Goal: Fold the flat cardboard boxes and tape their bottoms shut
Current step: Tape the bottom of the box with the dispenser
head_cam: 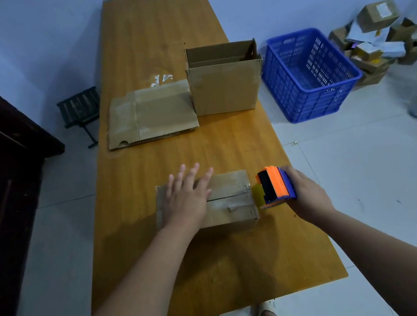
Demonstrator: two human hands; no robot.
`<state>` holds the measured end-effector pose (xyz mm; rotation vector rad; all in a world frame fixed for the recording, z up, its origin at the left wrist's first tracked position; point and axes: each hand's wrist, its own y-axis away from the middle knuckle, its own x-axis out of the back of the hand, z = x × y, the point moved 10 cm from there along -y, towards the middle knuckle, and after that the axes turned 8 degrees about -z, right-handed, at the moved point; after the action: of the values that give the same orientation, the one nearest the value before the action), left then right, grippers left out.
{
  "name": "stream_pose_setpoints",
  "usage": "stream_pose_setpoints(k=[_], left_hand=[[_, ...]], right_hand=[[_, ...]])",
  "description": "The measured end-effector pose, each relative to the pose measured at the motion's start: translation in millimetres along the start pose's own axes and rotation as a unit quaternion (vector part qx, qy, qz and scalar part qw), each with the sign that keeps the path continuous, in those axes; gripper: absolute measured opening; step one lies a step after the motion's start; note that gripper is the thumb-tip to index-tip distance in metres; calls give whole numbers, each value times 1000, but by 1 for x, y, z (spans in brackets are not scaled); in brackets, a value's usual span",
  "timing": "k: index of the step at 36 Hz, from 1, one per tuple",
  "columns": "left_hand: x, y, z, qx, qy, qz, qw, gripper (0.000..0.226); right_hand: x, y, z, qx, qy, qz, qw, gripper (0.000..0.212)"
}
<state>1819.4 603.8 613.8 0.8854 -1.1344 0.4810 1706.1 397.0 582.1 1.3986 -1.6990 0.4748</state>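
On the orange wooden surface, left hand presses flat atop the small brown cardboard box; right hand grips an orange-blue tape dispenser beside it.

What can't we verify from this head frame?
Head view only:
- Seam of the small box: its left part lies under the left hand.
- Tape roll in the tape dispenser: hidden by its housing and the right hand.
- Floor of the open box: blocked by its front wall.
- Labels on the parcel pile: too small, blurred.

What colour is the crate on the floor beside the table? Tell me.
Blue crate, clearest in the head view.
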Motion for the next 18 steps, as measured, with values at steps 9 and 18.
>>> stream_pose_setpoints(k=[9, 18], left_hand=[[-10, -2, 7, 78, 93, 3, 993, 56], [-18, -5, 8, 10, 2, -45, 999, 70]], right_hand=[[-16, 4, -7, 3, -58, -24, 998, 71], [-16, 0, -25, 18, -7, 7, 1000, 52]])
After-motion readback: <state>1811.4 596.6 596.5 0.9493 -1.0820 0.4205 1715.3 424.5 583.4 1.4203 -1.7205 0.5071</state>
